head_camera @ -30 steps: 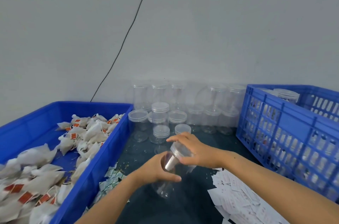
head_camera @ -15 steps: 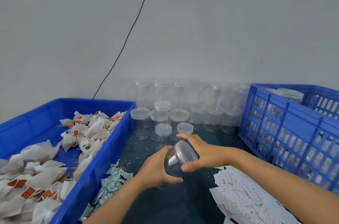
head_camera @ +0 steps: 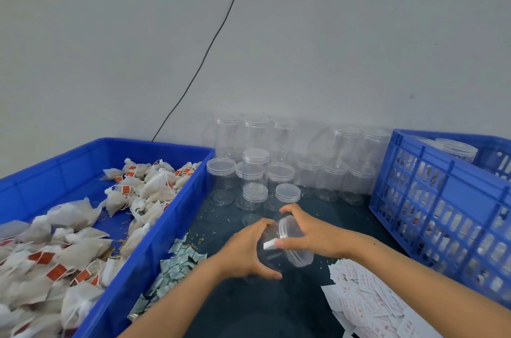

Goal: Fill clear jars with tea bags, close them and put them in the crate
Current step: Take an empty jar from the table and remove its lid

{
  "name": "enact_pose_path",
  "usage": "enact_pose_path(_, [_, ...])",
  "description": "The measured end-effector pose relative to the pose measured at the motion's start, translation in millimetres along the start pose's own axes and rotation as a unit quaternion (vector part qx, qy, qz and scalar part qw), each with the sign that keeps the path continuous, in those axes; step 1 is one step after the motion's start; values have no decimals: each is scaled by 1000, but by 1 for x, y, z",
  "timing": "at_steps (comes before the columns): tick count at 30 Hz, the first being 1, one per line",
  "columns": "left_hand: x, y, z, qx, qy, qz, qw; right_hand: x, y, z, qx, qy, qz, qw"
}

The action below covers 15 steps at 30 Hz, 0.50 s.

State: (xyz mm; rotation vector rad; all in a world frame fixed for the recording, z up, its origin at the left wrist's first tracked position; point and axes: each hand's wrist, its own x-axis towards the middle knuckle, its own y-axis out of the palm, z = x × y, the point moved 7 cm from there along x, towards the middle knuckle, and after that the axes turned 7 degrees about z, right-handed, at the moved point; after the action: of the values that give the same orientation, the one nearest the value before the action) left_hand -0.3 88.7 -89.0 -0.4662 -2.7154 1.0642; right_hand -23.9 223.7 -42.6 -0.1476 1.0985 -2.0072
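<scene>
I see a thin black cable (head_camera: 210,44) slanting down the grey wall (head_camera: 359,33), small green-white packets (head_camera: 177,268) near the left bin, and white printed slips (head_camera: 367,293) heaped near right.

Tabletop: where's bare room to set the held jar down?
Free: the dark strip in front of both hands, between the green sachets and white labels; a smaller patch between right hand and crate. Crowded: empty jars along the wall.
</scene>
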Motion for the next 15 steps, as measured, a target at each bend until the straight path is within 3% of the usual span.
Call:
enact_pose_path(4, [3,0,2,0,0,-2,1000,-5,-11,17,-108,-55,3,993])
enact_pose_path(7, [4,0,3,-25,13,0,1000,-9,-8,32,-238,-101,4,966])
enact_pose_path(9, [4,-1,6,-50,18,2,999,-14,-1,45,-376,-157,-25,913])
enact_pose_path(11, [3,-3,13,-86,15,0,996,-20,1,58,-534,-242,-113,802])
enact_pose_path(12, [2,-4,17,-110,11,-2,994,-22,0,61,-573,-262,-158,761])
enact_pose_path(13, [1,-6,22,-135,5,-6,991,-23,-5,61,-579,-269,-196,744])
enact_pose_path(14, [0,-7,28,-156,-2,-11,988,-22,-10,56,-556,-268,-215,757])
enact_pose_path(15, [-1,-8,33,-173,-9,-15,985,-18,-16,48,-489,-256,-229,802])
